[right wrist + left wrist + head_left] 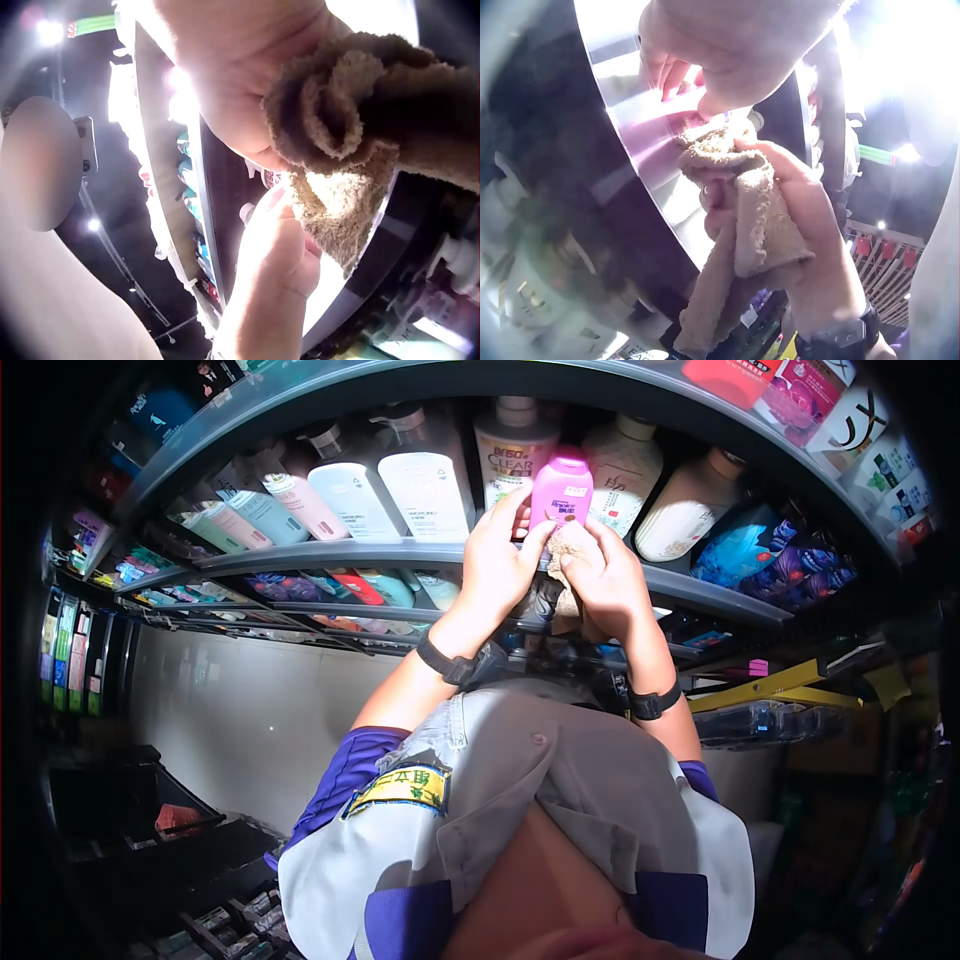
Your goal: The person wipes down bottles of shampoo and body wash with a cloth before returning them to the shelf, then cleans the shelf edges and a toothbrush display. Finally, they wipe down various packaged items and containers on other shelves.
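A pink bottle [562, 492] with a rounded cap stands upright in front of the shelf bottles, in the head view. The left hand [500, 556] grips it from the left side, thumb on its lower front. A tan fluffy cloth [570, 552] is bunched in the right hand [608, 582] against the bottle's lower right. From the left wrist view, the cloth [754, 210] hangs down in folds from the right hand [802, 202], below the left hand [735, 45]. In the right wrist view the cloth [337, 127] hides part of the right hand's fingers.
Behind the hands, a shelf [350, 552] holds white pump bottles [425, 490], a CLEAR bottle [505, 450], a cream bottle [690, 505] and blue pouches [745, 550]. Lower shelves carry more packages. A yellow bar [765, 688] lies at the right; pale floor [270, 710] shows at the left.
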Available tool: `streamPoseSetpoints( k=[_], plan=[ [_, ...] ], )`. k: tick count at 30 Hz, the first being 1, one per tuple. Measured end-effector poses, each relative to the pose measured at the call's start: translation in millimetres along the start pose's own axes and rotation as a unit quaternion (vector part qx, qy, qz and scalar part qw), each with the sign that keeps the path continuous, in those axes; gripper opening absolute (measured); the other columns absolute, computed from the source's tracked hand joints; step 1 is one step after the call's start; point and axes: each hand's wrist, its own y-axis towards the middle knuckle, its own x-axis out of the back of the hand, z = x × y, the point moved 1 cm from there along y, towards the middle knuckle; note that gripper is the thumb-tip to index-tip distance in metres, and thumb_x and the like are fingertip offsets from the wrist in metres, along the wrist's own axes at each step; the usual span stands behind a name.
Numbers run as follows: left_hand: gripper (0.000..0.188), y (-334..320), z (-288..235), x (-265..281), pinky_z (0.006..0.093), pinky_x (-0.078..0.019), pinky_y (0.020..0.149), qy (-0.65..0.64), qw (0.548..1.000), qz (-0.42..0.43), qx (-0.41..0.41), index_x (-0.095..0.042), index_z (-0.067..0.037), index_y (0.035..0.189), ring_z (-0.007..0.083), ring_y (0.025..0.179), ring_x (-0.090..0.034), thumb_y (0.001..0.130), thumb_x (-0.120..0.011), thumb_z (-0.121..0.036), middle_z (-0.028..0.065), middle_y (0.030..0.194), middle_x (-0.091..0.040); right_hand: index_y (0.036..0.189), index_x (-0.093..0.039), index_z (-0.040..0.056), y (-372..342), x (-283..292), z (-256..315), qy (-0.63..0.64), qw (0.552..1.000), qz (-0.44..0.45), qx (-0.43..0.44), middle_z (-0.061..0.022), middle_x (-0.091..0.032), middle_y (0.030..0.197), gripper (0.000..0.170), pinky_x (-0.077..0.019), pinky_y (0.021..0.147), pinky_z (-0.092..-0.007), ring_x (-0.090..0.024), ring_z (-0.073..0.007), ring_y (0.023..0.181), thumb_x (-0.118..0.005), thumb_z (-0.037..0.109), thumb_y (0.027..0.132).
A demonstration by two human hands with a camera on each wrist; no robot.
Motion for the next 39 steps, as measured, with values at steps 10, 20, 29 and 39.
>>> streamPoseSetpoints(
  k=[10, 20, 29, 39],
  plan=[
    [0.045, -2.8, 3.8, -0.2, 0.0298, -0.0566, 0.084, 0.027, 1.000, -0.010, -0.010, -0.057, -0.001, 0.130, 0.0181, 0.092, -0.069, 0.087, -0.072, -0.004, 0.0126, 0.102, -0.068, 0.131, -0.051, -0.0050, -2.0, 0.3, 9.3, -0.025, 1.000, -0.003, 0.007, -0.0279, -0.064, 0.117, 0.058, -0.0490, 0.096, -0.0409, -0.063, -0.0387, 0.111, -0.069, 0.016, 0.080],
    [0.039, -5.0, 3.5, 0.8, 0.0304, -0.0562, 0.080, 0.078, 0.996, -0.033, -0.028, -0.059, 0.002, 0.121, 0.0197, 0.089, -0.068, 0.086, -0.075, -0.008, 0.0139, 0.104, -0.067, 0.129, -0.052, -0.0091, -5.8, 1.9, 0.4, -0.049, 0.998, -0.011, 0.041, -0.0302, -0.063, 0.119, 0.058, -0.0479, 0.098, -0.0415, -0.062, -0.0401, 0.113, -0.069, 0.018, 0.081],
    [0.033, -6.8, -10.3, 10.3, 0.0352, -0.0546, 0.077, 0.123, 0.988, -0.048, -0.080, -0.060, 0.002, 0.115, 0.0275, 0.087, -0.066, 0.085, -0.071, -0.007, 0.0166, 0.101, -0.064, 0.129, -0.056, -0.0053, -9.2, 11.7, -4.2, -0.008, 1.000, -0.015, 0.023, -0.0265, -0.062, 0.124, 0.052, -0.0460, 0.102, -0.0398, -0.061, -0.0370, 0.117, -0.070, 0.016, 0.084],
    [0.034, 2.9, -85.9, -26.7, 0.0291, -0.0539, 0.069, 0.125, 0.969, 0.048, -0.210, -0.061, -0.001, 0.118, 0.0187, 0.075, -0.066, 0.084, -0.067, 0.000, 0.0140, 0.109, -0.064, 0.135, -0.051, -0.0008, -19.2, 77.7, 17.7, -0.032, 0.974, -0.203, 0.098, -0.0185, -0.066, 0.115, 0.056, -0.0497, 0.094, -0.0358, -0.066, -0.0270, 0.105, -0.070, 0.008, 0.083]
  ],
)
